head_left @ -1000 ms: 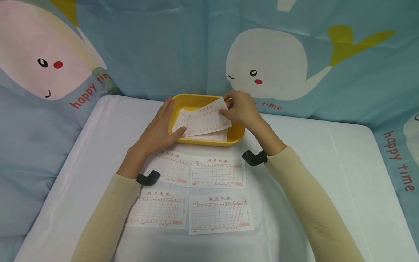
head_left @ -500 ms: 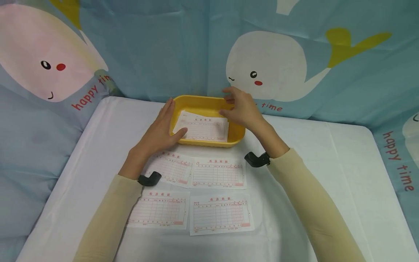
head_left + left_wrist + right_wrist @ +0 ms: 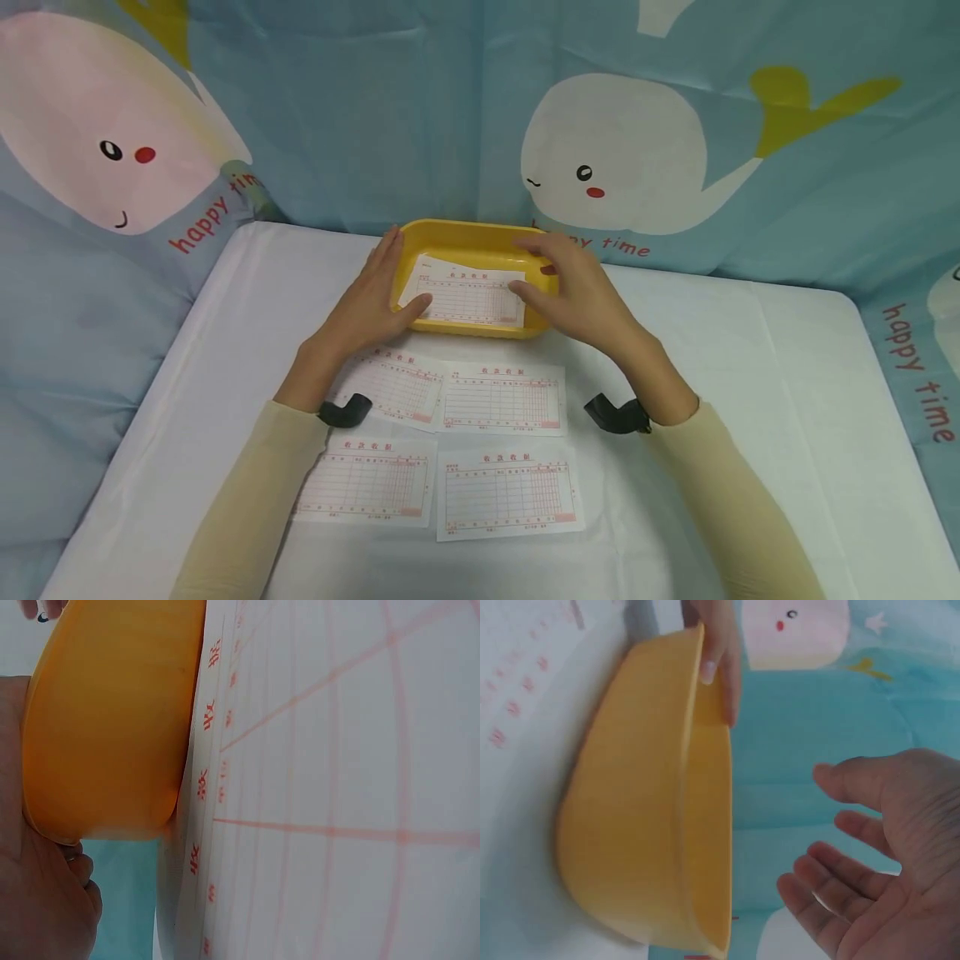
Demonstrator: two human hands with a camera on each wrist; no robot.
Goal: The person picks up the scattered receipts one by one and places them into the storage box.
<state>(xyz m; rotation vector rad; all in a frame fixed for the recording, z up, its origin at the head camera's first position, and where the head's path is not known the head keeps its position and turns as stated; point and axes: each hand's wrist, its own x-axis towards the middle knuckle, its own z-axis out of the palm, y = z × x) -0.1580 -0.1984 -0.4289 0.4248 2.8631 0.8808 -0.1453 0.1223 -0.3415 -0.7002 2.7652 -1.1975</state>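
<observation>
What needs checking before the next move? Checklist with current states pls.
1. Right hand free: ok, fingers spread, nothing held.
2. Yellow tray steadied: ok, left hand grips its left end.
3. Slips in the tray squared up: not ok, a lower slip's corner pokes out behind the top one.
4. Number of slips in the tray: cannot tell, the top one covers most of what's below.
5. Near right slip on the table unobstructed: ok, fully visible, no hand over it.
6. Far left slip apart from far right slip: cannot tell, edges meet, possible overlap.
</observation>
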